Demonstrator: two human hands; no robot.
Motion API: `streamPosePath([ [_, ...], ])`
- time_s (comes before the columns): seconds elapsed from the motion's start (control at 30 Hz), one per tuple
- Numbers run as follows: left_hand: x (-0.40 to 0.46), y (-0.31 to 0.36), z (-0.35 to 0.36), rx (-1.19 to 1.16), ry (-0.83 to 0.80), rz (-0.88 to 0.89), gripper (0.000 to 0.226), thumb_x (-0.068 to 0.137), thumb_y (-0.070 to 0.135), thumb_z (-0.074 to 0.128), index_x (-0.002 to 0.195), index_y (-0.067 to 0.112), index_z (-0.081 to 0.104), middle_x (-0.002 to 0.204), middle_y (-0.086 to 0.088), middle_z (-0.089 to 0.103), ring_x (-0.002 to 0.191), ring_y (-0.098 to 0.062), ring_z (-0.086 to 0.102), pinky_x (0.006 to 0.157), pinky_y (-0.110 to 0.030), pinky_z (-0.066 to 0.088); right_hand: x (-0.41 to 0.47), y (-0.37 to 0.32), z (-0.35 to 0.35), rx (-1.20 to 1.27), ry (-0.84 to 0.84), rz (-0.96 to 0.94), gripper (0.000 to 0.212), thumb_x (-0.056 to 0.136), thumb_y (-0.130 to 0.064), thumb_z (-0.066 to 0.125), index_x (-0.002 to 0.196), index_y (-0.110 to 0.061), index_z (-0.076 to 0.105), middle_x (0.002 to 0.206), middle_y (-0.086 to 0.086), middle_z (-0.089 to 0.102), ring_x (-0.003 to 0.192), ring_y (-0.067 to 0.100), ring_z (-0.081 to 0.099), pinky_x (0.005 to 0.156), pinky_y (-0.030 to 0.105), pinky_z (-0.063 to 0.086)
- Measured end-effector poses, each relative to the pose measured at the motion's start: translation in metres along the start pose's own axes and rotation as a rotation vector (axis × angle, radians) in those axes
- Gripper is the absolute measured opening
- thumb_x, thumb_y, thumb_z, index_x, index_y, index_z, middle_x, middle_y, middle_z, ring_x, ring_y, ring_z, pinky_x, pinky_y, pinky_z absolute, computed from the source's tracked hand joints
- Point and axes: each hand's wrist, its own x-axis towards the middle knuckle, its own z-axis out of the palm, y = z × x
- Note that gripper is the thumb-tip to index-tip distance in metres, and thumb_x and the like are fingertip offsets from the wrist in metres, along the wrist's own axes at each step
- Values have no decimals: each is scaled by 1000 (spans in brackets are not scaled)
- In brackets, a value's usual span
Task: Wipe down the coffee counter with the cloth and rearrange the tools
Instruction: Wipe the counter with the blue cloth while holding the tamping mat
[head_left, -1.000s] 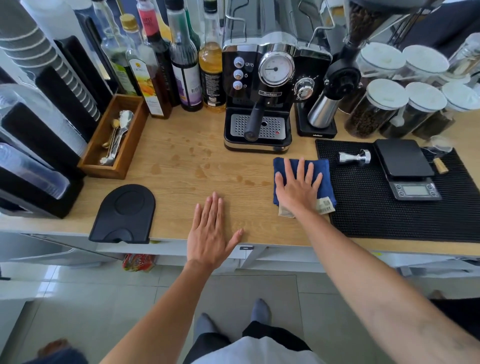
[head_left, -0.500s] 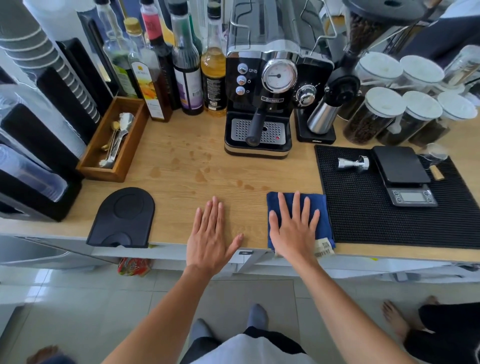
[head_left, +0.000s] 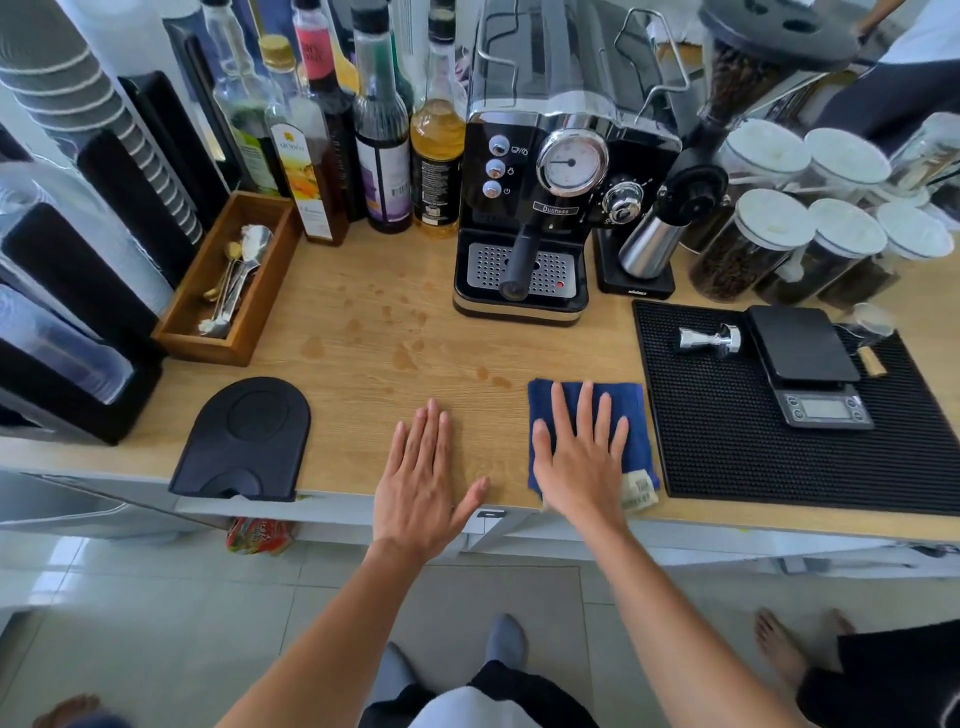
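Cloth (head_left: 636, 415), dark blue and folded into a rough square, is pressed flat under the right hand (head_left: 579, 457) near the front edge of the wooden surface (head_left: 363, 374). The hand is spread wide, palm down, fingers fanned across the middle of the cloth, nothing gripped; blue fabric shows beyond the fingertips and along both sides, and a pale label sticks out at the corner just right of the wrist. The cloth's right edge lies just beside the black rubber mat (head_left: 727, 441), whether touching cannot be told. The left hand (head_left: 421, 483) is laid flat on the bare wood just left of the cloth, open, fingers together and thumb angled out toward the cloth, holding nothing.

Brown spill marks (head_left: 400, 353) are scattered on the wood beyond both hands, the nearest ones just past the cloth's far left corner. On the mat a metal tamper (head_left: 709, 339) lies on its side, next to a black scale (head_left: 810, 369). A black tamping mat (head_left: 244, 439) is set at the front edge, well left of the left hand. An espresso machine (head_left: 545, 182) stands at the back, with a wooden tray (head_left: 260, 296) of spoons to its left.
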Motion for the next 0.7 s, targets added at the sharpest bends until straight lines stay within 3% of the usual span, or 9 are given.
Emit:
streamPosePath([
  [0.1, 0, 0, -1, -17, 11, 16, 90, 96, 68, 15, 153, -1, 9, 163, -18, 4, 152, -26, 2, 123, -46, 9, -18, 0, 6, -19, -21, -3, 63, 99, -58, 4, 157, -35, -6, 165, 4, -11, 152, 29, -9, 121, 54, -7],
  [0.4, 0, -1, -2, -64, 19, 11, 86, 98, 65, 12, 154, -1, 8, 163, -18, 3, 152, -26, 0, 122, -47, 11, 75, -17, -8, 5, -45, 61, 59, 103, -55, 11, 156, -37, -6, 166, 5, -12, 152, 28, -12, 120, 56, -7],
  [0.7, -3, -4, -6, -102, -16, 12, 82, 99, 62, 6, 154, 2, 2, 164, -15, -5, 152, -22, -8, 122, -43, 3, -20, -45, 12, 8, -3, -18, 60, 102, -54, 9, 156, -35, -8, 164, 6, -15, 152, 29, -13, 120, 55, -7],
])
